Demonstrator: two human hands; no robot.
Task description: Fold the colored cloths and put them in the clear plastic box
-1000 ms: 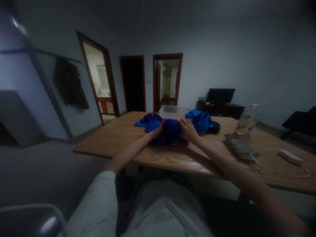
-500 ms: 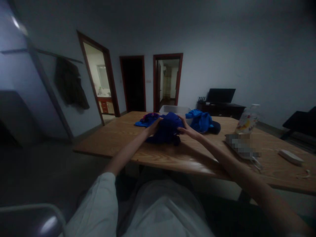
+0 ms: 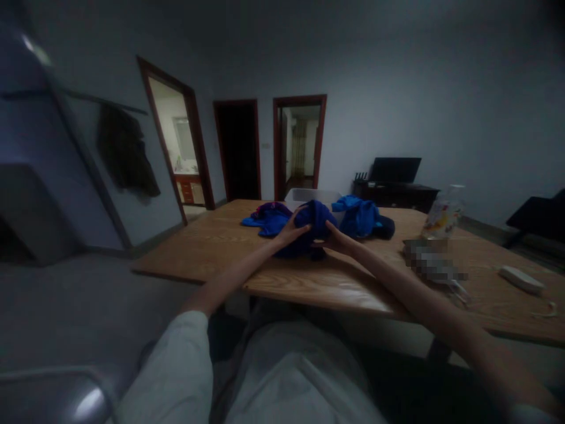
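A dark blue garment (image 3: 311, 224) is bunched up over the middle of a wooden table (image 3: 220, 247). My left hand (image 3: 291, 234) grips its left side and my right hand (image 3: 338, 238) grips its right side, both with fingers curled into the cloth. The bundle is lifted a little off the tabletop. Behind it on the left lies a blue and purple garment (image 3: 267, 217), and on the right a brighter blue garment (image 3: 359, 217). A clear plastic bin (image 3: 309, 197) stands at the table's far edge behind the clothes.
A printed plastic bottle (image 3: 441, 215), a blurred-out flat object (image 3: 430, 265) and a white remote-like item (image 3: 521, 278) lie on the table's right part. Three doorways, a hanging dark coat (image 3: 126, 153) and a low cabinet with a screen (image 3: 395, 176) line the walls.
The dark blue garment was flat under my hands a second ago. Both hands have gathered it up into a bundle and raised it off the table, with my hands closing in on each side.
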